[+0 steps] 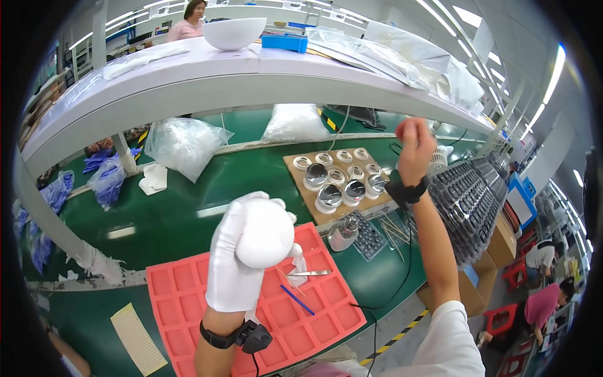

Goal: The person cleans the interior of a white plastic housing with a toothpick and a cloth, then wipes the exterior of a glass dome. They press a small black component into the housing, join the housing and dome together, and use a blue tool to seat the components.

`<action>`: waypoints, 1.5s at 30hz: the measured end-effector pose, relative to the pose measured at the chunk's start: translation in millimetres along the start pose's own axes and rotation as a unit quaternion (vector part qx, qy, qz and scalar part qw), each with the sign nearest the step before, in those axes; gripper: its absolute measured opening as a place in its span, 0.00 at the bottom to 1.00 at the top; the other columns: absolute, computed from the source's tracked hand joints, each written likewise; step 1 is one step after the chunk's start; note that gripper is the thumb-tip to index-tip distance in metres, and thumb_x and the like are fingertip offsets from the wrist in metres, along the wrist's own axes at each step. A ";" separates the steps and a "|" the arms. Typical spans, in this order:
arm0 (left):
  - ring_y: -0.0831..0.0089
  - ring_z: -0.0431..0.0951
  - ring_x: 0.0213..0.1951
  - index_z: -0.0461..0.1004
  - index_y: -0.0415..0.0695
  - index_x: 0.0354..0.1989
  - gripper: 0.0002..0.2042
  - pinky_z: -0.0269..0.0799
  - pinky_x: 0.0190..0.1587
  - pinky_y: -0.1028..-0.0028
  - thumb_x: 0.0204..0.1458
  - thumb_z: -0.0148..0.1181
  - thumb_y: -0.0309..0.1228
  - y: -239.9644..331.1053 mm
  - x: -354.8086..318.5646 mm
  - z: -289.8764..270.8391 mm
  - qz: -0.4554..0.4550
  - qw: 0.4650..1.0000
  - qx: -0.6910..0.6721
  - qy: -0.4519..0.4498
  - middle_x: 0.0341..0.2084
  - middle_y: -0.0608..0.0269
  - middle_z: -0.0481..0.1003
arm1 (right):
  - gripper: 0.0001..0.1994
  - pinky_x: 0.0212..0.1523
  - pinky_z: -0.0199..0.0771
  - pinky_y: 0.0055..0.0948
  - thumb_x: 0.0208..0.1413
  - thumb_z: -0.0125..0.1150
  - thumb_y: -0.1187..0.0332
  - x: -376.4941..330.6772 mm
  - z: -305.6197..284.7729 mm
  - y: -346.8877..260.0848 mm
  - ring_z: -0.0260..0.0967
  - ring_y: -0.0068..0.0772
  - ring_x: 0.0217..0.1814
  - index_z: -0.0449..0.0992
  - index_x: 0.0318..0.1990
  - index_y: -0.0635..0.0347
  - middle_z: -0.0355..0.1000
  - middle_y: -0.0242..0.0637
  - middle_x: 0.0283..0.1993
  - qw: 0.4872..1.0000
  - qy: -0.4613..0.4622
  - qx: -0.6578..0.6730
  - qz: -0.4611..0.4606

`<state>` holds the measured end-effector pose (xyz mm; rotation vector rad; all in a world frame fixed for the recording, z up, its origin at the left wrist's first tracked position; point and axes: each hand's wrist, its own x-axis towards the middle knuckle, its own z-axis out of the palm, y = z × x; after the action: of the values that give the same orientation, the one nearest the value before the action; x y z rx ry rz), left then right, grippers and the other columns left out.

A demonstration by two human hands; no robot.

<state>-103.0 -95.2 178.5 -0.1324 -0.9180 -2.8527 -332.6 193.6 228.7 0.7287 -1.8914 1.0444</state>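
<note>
My left hand (226, 257), in a white glove, is wrapped round a smooth white dome-shaped part (269, 234) above a red compartment tray (176, 301). The fingertips show along the part's far and right edges. In the tray near it are metal tweezers (309, 273), a blue stick (297, 300) and a crumpled white wipe (298, 269). My bare right hand (416, 151) is raised past the wooden board (301, 191), its fingers curled together. Whatever those fingers hold, if anything, is too small to make out.
White rings and shiny domed parts (329, 196) stand on the board. A glass bottle (343, 234) and a clear blister tray (367, 235) are nearer. Stacked black trays (468, 201) fill the right. A shelf (264, 78) spans overhead. A black cable (402, 283) crosses the bench edge.
</note>
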 end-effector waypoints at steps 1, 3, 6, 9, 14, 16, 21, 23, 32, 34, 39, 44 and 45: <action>0.54 0.78 0.51 0.69 0.39 0.56 0.25 0.85 0.37 0.56 0.67 0.48 0.51 -2.7 0.9 1.0 0.002 1.000 0.017 -0.007 0.49 0.48 0.75 | 0.10 0.39 0.72 0.23 0.67 0.53 0.69 -5.9 6.2 32.8 0.74 0.25 0.40 0.75 0.45 0.67 0.78 0.36 0.41 0.999 -0.014 -0.028 0.039; 0.54 0.78 0.51 0.69 0.39 0.56 0.25 0.85 0.37 0.56 0.67 0.48 0.50 -4.2 3.8 -1.9 0.003 0.999 0.033 -0.008 0.50 0.48 0.74 | 0.10 0.36 0.72 0.24 0.67 0.54 0.68 -13.3 22.9 100.8 0.74 0.25 0.37 0.74 0.45 0.67 0.78 0.36 0.40 0.995 -0.029 -0.054 0.079; 0.54 0.78 0.51 0.69 0.39 0.57 0.24 0.85 0.37 0.56 0.67 0.49 0.49 -1.8 5.2 -9.0 0.004 0.998 0.060 0.004 0.50 0.48 0.74 | 0.11 0.32 0.76 0.27 0.62 0.60 0.65 -19.6 28.4 162.1 0.76 0.28 0.33 0.77 0.42 0.67 0.79 0.38 0.36 0.959 -0.030 0.030 0.281; 0.55 0.78 0.51 0.68 0.38 0.58 0.24 0.85 0.38 0.57 0.66 0.52 0.48 3.0 7.0 -12.1 0.022 0.993 0.112 0.020 0.50 0.49 0.73 | 0.15 0.34 0.77 0.27 0.64 0.58 0.65 -18.8 31.3 165.6 0.77 0.28 0.38 0.74 0.50 0.69 0.79 0.39 0.43 0.928 -0.116 0.018 0.353; 0.56 0.77 0.52 0.66 0.38 0.60 0.30 0.86 0.40 0.59 0.59 0.62 0.49 9.3 10.0 -11.7 0.049 0.981 0.189 -0.004 0.51 0.50 0.71 | 0.16 0.31 0.77 0.26 0.62 0.59 0.65 -23.2 33.6 157.9 0.77 0.28 0.36 0.73 0.50 0.71 0.79 0.40 0.40 0.921 -0.198 -0.009 0.334; 0.56 0.78 0.52 0.65 0.37 0.60 0.33 0.86 0.40 0.60 0.54 0.68 0.48 9.6 8.2 -9.2 0.053 0.981 0.185 -0.004 0.52 0.50 0.71 | 0.17 0.31 0.78 0.26 0.62 0.60 0.64 -28.0 33.5 153.1 0.77 0.27 0.35 0.73 0.50 0.71 0.79 0.40 0.38 0.920 -0.234 -0.042 0.313; 0.57 0.78 0.51 0.64 0.37 0.61 0.33 0.86 0.39 0.60 0.53 0.69 0.45 10.8 1.4 -2.4 0.057 0.976 0.211 0.007 0.51 0.49 0.71 | 0.18 0.33 0.78 0.28 0.61 0.64 0.60 -45.0 27.6 139.7 0.77 0.27 0.38 0.73 0.49 0.66 0.78 0.38 0.39 0.911 -0.279 -0.066 0.297; 0.57 0.78 0.51 0.64 0.36 0.61 0.33 0.86 0.39 0.60 0.54 0.69 0.45 9.9 0.2 -0.7 0.057 0.973 0.225 0.012 0.51 0.49 0.71 | 0.19 0.37 0.78 0.28 0.61 0.65 0.59 -46.7 29.3 150.9 0.76 0.27 0.41 0.72 0.50 0.66 0.77 0.39 0.41 0.931 -0.241 -0.087 0.261; 0.71 0.77 0.48 0.67 0.37 0.60 0.29 0.77 0.50 0.72 0.50 0.71 0.28 26.3 -11.3 8.0 0.034 0.987 0.155 0.015 0.49 0.57 0.74 | 0.51 0.62 0.68 0.35 0.51 0.70 0.38 9.9 69.2 161.3 0.71 0.47 0.61 0.60 0.66 0.79 0.74 0.55 0.57 0.935 -0.121 -0.168 0.288; 0.75 0.77 0.46 0.69 0.39 0.57 0.30 0.79 0.45 0.76 0.46 0.75 0.27 31.4 -12.9 12.3 0.035 0.979 0.200 0.026 0.49 0.58 0.73 | 0.52 0.62 0.67 0.36 0.51 0.70 0.38 15.3 87.3 156.8 0.70 0.48 0.62 0.59 0.66 0.79 0.73 0.56 0.58 0.922 -0.138 -0.155 0.327; 0.74 0.76 0.49 0.72 0.42 0.54 0.29 0.77 0.48 0.74 0.42 0.78 0.28 22.2 -9.3 10.9 0.041 0.961 0.273 -0.006 0.46 0.59 0.74 | 0.50 0.62 0.68 0.42 0.49 0.69 0.34 25.6 103.7 206.1 0.71 0.60 0.63 0.69 0.57 0.84 0.73 0.68 0.56 0.913 -0.269 -0.197 0.234; 0.71 0.81 0.42 0.68 0.39 0.52 0.28 0.79 0.46 0.71 0.44 0.77 0.30 8.3 -8.3 7.1 0.045 0.970 0.239 -0.019 0.42 0.57 0.77 | 0.49 0.66 0.64 0.43 0.51 0.66 0.35 27.7 116.3 304.9 0.67 0.61 0.66 0.68 0.59 0.84 0.71 0.69 0.59 0.924 -0.193 -0.234 0.234; 0.70 0.81 0.41 0.68 0.38 0.51 0.28 0.79 0.46 0.71 0.44 0.77 0.29 9.8 -13.3 11.1 0.058 0.975 0.210 -0.033 0.41 0.57 0.77 | 0.49 0.66 0.64 0.43 0.51 0.66 0.35 54.0 88.1 326.4 0.67 0.61 0.66 0.68 0.59 0.84 0.71 0.69 0.59 0.923 -0.193 -0.251 0.220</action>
<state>-87.9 -95.1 191.4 -0.2253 -1.4482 -2.4963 -649.2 270.3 123.2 0.2136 -2.6108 0.6378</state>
